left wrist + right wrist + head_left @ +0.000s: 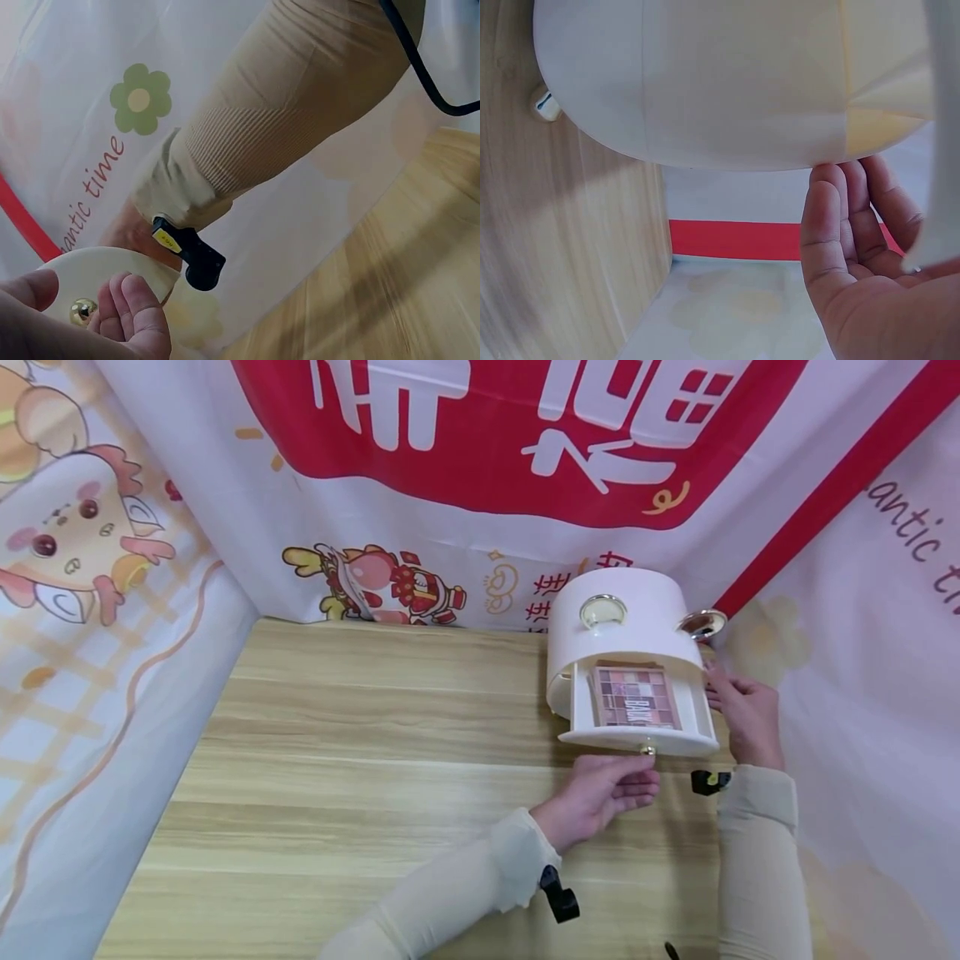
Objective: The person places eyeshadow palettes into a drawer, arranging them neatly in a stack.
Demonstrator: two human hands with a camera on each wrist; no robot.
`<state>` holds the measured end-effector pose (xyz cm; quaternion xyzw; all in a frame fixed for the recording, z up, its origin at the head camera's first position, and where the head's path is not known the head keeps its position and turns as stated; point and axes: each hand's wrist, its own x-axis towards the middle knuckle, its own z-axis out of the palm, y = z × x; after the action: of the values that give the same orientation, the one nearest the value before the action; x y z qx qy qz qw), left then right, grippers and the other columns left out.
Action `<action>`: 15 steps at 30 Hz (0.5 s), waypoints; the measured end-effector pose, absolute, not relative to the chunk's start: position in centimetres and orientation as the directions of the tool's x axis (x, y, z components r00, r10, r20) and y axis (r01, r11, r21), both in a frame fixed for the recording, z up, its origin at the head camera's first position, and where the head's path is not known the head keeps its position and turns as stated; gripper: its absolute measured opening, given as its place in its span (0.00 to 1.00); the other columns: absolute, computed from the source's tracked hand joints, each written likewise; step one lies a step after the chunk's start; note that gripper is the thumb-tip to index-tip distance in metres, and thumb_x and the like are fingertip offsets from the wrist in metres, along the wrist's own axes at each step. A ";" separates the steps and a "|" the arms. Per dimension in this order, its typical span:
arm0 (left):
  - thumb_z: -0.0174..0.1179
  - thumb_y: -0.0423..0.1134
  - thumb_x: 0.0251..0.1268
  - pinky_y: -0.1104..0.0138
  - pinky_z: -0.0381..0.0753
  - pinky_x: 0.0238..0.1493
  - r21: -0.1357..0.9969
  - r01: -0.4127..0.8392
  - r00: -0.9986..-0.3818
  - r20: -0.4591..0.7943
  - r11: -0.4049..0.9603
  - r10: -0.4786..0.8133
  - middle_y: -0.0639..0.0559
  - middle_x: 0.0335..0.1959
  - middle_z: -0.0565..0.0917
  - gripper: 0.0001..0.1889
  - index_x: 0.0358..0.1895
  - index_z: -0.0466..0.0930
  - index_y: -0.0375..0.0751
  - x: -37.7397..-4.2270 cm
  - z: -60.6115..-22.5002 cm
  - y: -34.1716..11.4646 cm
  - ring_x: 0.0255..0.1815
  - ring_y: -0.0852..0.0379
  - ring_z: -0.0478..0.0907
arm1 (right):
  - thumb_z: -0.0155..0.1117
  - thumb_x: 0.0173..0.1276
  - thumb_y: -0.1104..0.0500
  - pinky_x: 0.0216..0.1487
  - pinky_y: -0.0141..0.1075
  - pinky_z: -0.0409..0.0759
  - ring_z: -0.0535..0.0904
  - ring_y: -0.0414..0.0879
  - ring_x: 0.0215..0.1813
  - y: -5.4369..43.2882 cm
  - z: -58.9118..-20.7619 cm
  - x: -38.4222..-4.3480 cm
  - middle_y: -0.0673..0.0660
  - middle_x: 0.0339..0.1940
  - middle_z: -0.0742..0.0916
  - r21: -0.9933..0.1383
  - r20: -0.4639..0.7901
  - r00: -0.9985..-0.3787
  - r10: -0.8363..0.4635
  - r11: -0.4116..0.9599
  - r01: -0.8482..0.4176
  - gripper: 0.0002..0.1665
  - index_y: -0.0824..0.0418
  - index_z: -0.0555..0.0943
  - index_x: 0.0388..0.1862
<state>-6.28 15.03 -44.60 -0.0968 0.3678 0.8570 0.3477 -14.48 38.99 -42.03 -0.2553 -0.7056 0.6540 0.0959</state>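
Observation:
A white rounded storage box [618, 589] stands at the right, with two round ear-like pieces on top, one of them an ear with a gold rim [603, 610]. Its drawer [697, 745] is pulled out, and an eyeshadow palette [637, 697] lies inside. My left hand [600, 793] is at the drawer's gold knob [84, 310]; in the left wrist view the thumb stands apart from the knob and the fingers are loosely bent beside it. At the box's right side is my right hand [753, 718], its fingertips touching the white wall [742, 90] with fingers fairly straight.
The wood-grain table [360, 735] stretches to the left of the box. Printed cloth [450, 502] hangs behind, and more cloth [877, 693] hangs close on the right. A small dark object [671, 951] shows at the bottom edge.

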 end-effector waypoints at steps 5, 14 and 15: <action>0.68 0.35 0.63 0.56 0.85 0.50 0.533 -0.680 -0.731 -0.442 -0.504 0.519 0.40 0.34 0.87 0.10 0.42 0.86 0.30 -6.4 -44.8 15.5 0.32 0.53 0.85 | 0.76 0.62 0.47 0.31 0.25 0.83 0.84 0.37 0.28 38.8 -42.0 -14.5 0.47 0.26 0.87 -0.971 -0.204 -0.852 0.483 0.011 0.239 0.12 0.52 0.86 0.30; 0.66 0.32 0.65 0.54 0.82 0.56 0.494 -0.676 -0.737 -0.456 -0.547 0.499 0.39 0.37 0.87 0.08 0.43 0.86 0.30 -7.0 -45.1 15.9 0.35 0.53 0.85 | 0.75 0.62 0.45 0.31 0.24 0.83 0.83 0.36 0.29 38.9 -41.9 -14.5 0.45 0.28 0.86 -0.965 -0.220 -0.844 0.489 0.020 0.263 0.12 0.51 0.85 0.31; 0.66 0.31 0.64 0.54 0.82 0.56 0.489 -0.680 -0.733 -0.461 -0.547 0.499 0.39 0.37 0.87 0.08 0.43 0.86 0.30 -7.0 -45.1 16.0 0.35 0.52 0.85 | 0.75 0.62 0.45 0.31 0.24 0.83 0.83 0.36 0.29 39.0 -41.9 -14.5 0.45 0.28 0.87 -0.965 -0.220 -0.846 0.486 0.017 0.260 0.12 0.51 0.85 0.31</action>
<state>-7.04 15.97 -45.07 -0.1350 0.3339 0.8690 0.3392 -14.49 38.97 -41.90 -0.2635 -0.7076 0.6499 0.0868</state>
